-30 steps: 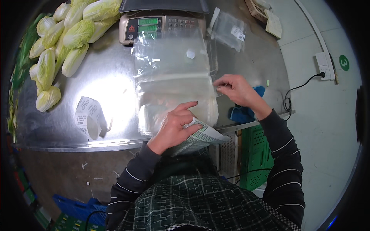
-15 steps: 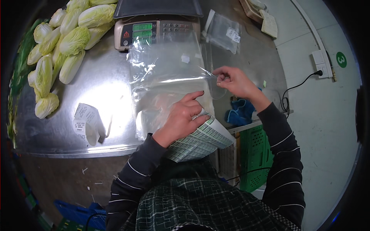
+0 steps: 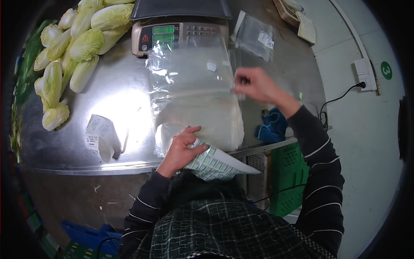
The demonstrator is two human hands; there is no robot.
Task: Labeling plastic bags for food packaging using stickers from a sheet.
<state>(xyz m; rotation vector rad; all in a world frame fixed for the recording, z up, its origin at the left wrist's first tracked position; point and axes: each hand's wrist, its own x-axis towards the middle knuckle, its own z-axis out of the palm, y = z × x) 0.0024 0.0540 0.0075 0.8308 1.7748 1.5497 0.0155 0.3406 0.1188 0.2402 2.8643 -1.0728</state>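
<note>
My left hand (image 3: 183, 150) grips a sheet of green-and-white labels (image 3: 215, 163) by its upper left edge, thumb on top. The sheet curls over the table's front edge, its white back partly turned up. Under and beyond that hand lies a stack of clear plastic bags (image 3: 194, 103), with a small white label (image 3: 211, 67) on it. My right hand (image 3: 254, 86) is raised at the stack's right edge, blurred by motion. Its fingers are curled in together; what they hold, if anything, is too smeared to make out.
A scale (image 3: 179, 34) stands at the back, Chinese cabbages (image 3: 71, 52) at the left. A curled strip of printed paper (image 3: 100, 138) lies front left. To the right are a bagged packet (image 3: 256, 36), a blue cloth (image 3: 272, 125) and, below table level, a green crate (image 3: 289, 177).
My left hand has drawn the label sheet left and toward me, uncovering more of the bag stack. My right hand has shifted slightly left and up along the bags' edge.
</note>
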